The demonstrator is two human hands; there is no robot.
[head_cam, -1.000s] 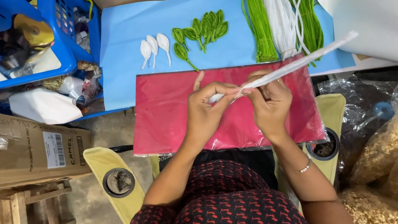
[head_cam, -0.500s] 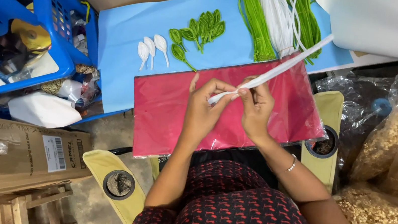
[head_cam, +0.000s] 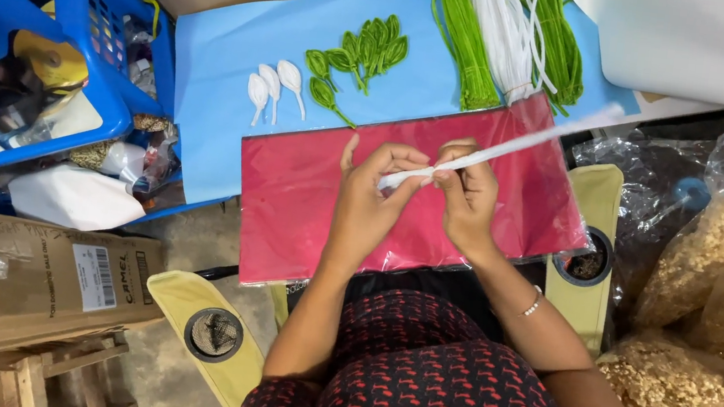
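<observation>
- Both hands pinch a white stem (head_cam: pixel 498 148) above the red sheet (head_cam: pixel 306 206): left hand (head_cam: pixel 372 197) fingers closed on its near end, right hand (head_cam: pixel 467 189) fingers closed just beside.
- The long free end points toward the table's far right corner; a hard twist could kink it.
- It could sweep the green stems (head_cam: pixel 461 32).
- A loosened pinch would let it slip.

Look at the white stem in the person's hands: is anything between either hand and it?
Nothing visible. The left hand pinches the near end of the white stem and the right hand grips it beside that, both above the red sheet.
</observation>
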